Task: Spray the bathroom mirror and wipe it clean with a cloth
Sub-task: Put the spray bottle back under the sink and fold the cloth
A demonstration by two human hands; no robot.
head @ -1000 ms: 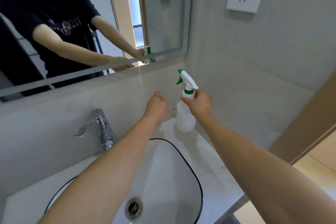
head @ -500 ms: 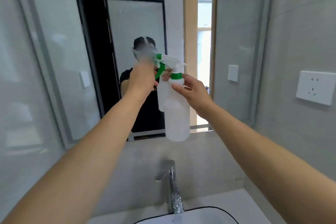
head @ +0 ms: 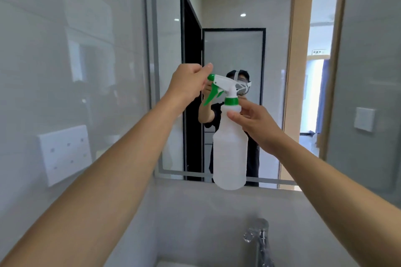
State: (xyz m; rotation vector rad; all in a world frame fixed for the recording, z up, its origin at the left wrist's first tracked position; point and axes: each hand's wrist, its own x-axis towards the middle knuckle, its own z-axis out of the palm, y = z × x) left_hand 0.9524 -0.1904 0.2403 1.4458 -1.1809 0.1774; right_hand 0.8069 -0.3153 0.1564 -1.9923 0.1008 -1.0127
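A white spray bottle (head: 230,154) with a green collar, nozzle tip and trigger is held up in front of the bathroom mirror (head: 236,6). My right hand (head: 253,122) grips its neck and shoulder from the right. My left hand (head: 188,83) pinches the green nozzle tip at the front of the spray head. The nozzle points left. The mirror shows a person's reflection holding the same bottle. No cloth is in view.
A chrome tap (head: 259,243) stands below at the bottom right, with the white basin edge (head: 173,264) under it. A white switch plate (head: 65,154) is on the glossy left wall. The mirror's frosted border (head: 184,173) runs above grey tiles.
The bottle rose from the counter to mirror height. My view swung up and left. My left hand moved from beside the bottle to the nozzle tip; the right hand kept its hold.
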